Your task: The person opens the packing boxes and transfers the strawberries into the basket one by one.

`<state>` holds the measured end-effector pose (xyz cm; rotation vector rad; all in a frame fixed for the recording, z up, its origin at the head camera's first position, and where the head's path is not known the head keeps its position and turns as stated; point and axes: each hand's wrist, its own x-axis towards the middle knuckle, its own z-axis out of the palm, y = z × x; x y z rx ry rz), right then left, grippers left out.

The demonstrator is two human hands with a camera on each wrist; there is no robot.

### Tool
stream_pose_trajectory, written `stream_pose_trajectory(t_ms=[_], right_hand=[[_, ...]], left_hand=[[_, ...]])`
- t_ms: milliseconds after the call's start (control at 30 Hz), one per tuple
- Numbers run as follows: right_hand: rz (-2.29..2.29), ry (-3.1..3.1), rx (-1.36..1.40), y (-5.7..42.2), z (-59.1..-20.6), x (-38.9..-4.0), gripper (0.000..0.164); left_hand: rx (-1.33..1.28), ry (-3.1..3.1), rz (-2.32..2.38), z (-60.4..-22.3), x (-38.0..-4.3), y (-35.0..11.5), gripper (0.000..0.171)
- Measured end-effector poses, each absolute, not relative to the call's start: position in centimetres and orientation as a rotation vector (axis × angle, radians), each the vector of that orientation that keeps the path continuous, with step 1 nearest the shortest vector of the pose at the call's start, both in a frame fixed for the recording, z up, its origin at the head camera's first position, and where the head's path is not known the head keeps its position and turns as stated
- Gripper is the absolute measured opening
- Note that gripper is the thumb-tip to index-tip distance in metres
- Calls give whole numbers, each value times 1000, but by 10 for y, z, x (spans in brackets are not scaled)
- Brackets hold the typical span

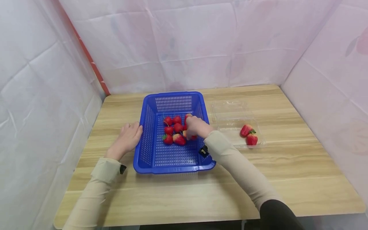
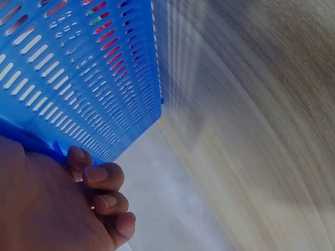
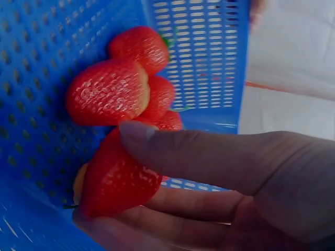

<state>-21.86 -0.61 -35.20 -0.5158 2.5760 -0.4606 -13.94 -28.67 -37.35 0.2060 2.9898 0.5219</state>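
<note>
A blue slotted plastic basket holds several red strawberries and round red fruits, some with thin stems. At its left rim, my left hand grips the edge with curled fingers, seen close up in the left wrist view. Inside the basket, toward its right side, my right hand pinches a strawberry between thumb and fingers. Another strawberry with a pale top lies just past my thumb. In the head view, my right hand hides part of the fruit beneath it.
To the basket's right stands a clear plastic clamshell box, lid folded back. Two strawberries lie in it at the right. The wooden table has white sheeting hung behind it and at both sides.
</note>
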Motion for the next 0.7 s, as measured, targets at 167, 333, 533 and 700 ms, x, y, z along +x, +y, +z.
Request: stream_pose_trajectory(t_ms=[167, 333, 533, 700], right_hand=[[-437, 2569, -498, -11, -356, -218, 33], [-378, 2593, -513, -13, -359, -213, 38], [-344, 2618, -514, -15, -361, -215, 40], [-328, 2618, -518, -15, -363, -217, 41]], left_hand=[[213, 2990, 525, -374, -140, -287, 41], [207, 2981, 544, -375, -138, -286, 41], [201, 2989, 534, -373, -140, -286, 40], [196, 2991, 540, -373, -140, -286, 40]])
